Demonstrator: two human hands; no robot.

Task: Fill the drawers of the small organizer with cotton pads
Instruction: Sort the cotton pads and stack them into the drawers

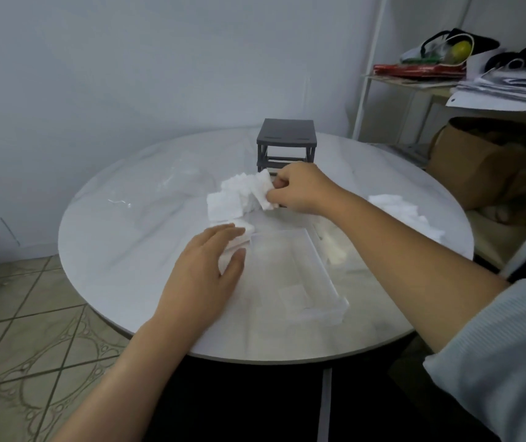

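A small dark grey organizer frame [285, 140] stands at the far middle of the round white table [127, 250], its slots without drawers. A clear plastic drawer [300, 272] lies on the table near me. My right hand [300, 189] pinches a bunch of white cotton pads [248, 189] in front of the organizer. My left hand [205, 266] rests flat on a few cotton pads [242, 234] at the drawer's left edge. Another heap of cotton pads [402, 212] lies to the right, behind my right forearm.
A crumpled clear plastic bag [172, 183] lies on the table's far left. A white shelf rack [446, 81] with papers and bags stands at the right, a brown cardboard box [478, 164] under it. Tiled floor [22, 330] shows at the left.
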